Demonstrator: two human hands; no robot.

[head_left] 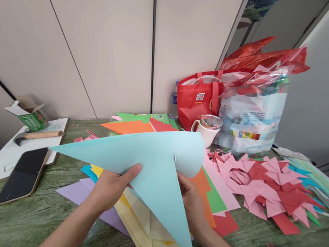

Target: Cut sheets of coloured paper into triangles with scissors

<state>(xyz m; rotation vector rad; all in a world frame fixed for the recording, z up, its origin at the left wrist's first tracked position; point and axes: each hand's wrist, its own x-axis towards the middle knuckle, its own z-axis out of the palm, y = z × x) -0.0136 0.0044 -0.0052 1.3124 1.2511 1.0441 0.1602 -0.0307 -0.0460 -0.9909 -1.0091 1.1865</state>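
A large sheet of light blue paper (149,153) is held up in front of me, its right part curled over and two sharp corners pointing left and down. My left hand (112,187) grips its lower left edge, thumb on top and fingers hidden beneath. On the right side, my right hand (190,199) has its fingers closed at the paper's edge, partly behind it. Under the sheet lie cream folded papers (147,224), purple paper (77,193), and orange paper (204,191). Green paper (214,192) shows at the right.
Folded pink and red paper pieces (264,182) are heaped at the right. Behind stand a white mug (206,134), a red bag (190,106), a clear plastic bag (250,121) and a bottle (174,101). A phone (23,175), hammer (38,135) and small green box (31,118) lie left.
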